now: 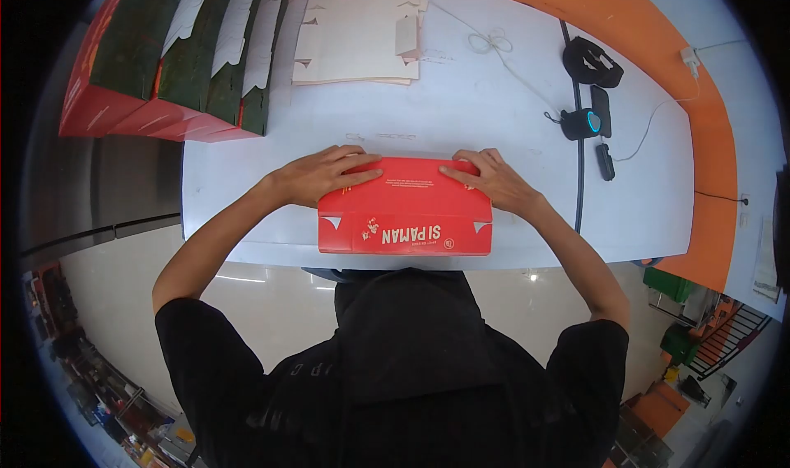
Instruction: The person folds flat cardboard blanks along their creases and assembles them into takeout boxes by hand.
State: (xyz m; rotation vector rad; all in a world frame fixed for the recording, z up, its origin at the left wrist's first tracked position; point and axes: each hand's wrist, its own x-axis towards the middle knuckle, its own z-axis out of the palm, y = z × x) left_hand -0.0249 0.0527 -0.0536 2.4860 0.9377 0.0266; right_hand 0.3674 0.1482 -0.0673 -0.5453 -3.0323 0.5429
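A red cardboard food box (405,190) lies near the front edge of the white table, its "SI PAMAN" print upside down in view. My left hand (325,176) holds its left end, thumb and fingers over the far corner. On the opposite end, my right hand (494,182) grips the far right corner in the same way. White corner notches show on the front flap at both ends. Parts of the fingers behind the box are hidden.
Several red and dark green boxes (181,81) stand in a row at the back left. Flat unfolded cardboard sheets (358,44) lie behind the red box. To the right are a black speaker (580,124), a phone (601,106), a black strap (591,63) and a thin white cable (491,42).
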